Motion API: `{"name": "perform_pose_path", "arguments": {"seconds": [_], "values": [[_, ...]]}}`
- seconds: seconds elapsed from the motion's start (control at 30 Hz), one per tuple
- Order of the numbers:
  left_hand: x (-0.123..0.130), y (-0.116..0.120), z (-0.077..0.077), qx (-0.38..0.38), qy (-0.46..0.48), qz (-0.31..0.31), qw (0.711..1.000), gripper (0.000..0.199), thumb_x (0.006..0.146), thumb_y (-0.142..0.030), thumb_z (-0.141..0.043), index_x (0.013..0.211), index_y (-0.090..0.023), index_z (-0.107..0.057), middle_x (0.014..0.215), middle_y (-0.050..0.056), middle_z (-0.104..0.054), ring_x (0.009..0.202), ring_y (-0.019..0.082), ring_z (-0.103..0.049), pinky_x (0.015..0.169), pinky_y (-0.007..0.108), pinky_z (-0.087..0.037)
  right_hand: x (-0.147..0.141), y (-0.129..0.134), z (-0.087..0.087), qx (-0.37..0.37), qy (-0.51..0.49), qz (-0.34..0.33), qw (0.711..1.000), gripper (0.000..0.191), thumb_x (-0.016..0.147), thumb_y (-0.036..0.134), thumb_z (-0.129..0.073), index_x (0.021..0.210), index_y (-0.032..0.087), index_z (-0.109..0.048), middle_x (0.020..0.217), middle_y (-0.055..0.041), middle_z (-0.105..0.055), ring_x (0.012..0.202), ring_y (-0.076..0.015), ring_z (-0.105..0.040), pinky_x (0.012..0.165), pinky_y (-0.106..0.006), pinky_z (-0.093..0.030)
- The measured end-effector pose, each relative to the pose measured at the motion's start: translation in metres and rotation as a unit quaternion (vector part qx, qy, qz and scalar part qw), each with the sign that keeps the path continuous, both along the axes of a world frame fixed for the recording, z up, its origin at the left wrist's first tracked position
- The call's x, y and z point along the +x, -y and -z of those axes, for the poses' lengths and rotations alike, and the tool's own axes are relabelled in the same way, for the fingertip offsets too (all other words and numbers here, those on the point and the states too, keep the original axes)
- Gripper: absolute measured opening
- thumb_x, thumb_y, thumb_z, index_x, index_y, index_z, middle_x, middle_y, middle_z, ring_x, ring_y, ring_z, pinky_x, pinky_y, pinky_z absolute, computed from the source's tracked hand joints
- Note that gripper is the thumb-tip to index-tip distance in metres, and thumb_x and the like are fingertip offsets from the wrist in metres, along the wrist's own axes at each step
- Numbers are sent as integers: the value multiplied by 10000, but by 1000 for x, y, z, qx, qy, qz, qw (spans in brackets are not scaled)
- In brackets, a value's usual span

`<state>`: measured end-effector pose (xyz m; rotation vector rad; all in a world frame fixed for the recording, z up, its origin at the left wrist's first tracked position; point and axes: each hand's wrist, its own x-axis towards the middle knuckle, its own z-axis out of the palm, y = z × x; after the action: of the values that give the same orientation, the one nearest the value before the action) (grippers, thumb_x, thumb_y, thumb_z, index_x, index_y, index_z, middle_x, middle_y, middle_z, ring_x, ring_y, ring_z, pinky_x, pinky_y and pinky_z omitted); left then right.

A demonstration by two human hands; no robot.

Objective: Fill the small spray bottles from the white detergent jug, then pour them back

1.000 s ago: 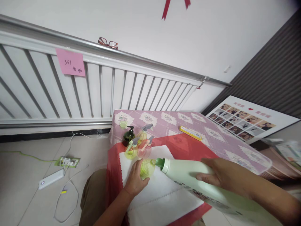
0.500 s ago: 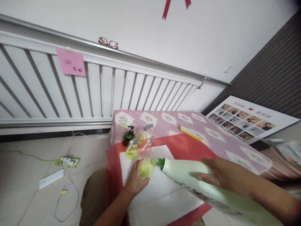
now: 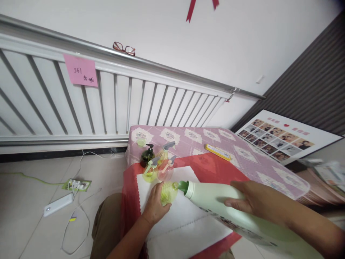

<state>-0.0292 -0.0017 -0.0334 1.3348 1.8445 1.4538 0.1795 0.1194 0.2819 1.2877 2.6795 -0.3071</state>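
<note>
Trousers (image 3: 105,226) of olive brown showed at the bottom edge, beside the left forearm. The left hand (image 3: 157,207) was closed around a ribbed, translucent yellow-green bottle (image 3: 169,194), its neck tipped toward the right. The right hand (image 3: 245,199) gripped a large pale green jug (image 3: 212,196), the thumb on the near side and the other fingers partly hidden behind. The jug lay almost level, its darker green spout (image 3: 183,186) at the bottle's neck; whether the two touched could not be told.

Beneath both hands lay a white cloth (image 3: 185,237) with a scalloped edge, over a red cloth (image 3: 215,171). Just beyond the held bottle stood a yellow spray bottle (image 3: 150,175) and a pink one (image 3: 165,175), with another yellow one (image 3: 162,157) and a dark green pump bottle (image 3: 147,157) behind them. A small pale green cap-like piece (image 3: 141,142) and a yellow case (image 3: 217,152) lay on the lilac floral tablecloth (image 3: 192,135). Farther off, a white radiator (image 3: 109,108) bore a pink note (image 3: 81,68) marked 361, and glasses (image 3: 124,48) rested on the pipe above.
</note>
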Motion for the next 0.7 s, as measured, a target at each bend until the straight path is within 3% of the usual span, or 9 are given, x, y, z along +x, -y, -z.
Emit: {"name": "perform_pose_path", "arguments": {"seconds": [0.17, 0.7], "values": [[0, -1, 1, 3, -2, -1, 1000, 813, 677, -220, -660, 1422, -168, -337, 1424, 147, -455, 1357, 301, -400, 1162, 460, -325, -6, 4, -6, -24, 102, -2, 995, 490, 753, 740, -536, 822, 271, -662, 865, -66, -734, 782, -296, -667, 661, -401, -481], [1, 0, 2, 1, -6, -3, 1000, 818, 675, -218, -658, 1422, -160, -329, 1432, 160, -445, 1367, 308, -391, 1170, 479, -324, -6, 4, -5, -21, 101, -23, 994, 492, 784, 726, -510, 824, 258, -655, 839, -59, -730, 753, -286, -666, 642, -393, -472]]}}
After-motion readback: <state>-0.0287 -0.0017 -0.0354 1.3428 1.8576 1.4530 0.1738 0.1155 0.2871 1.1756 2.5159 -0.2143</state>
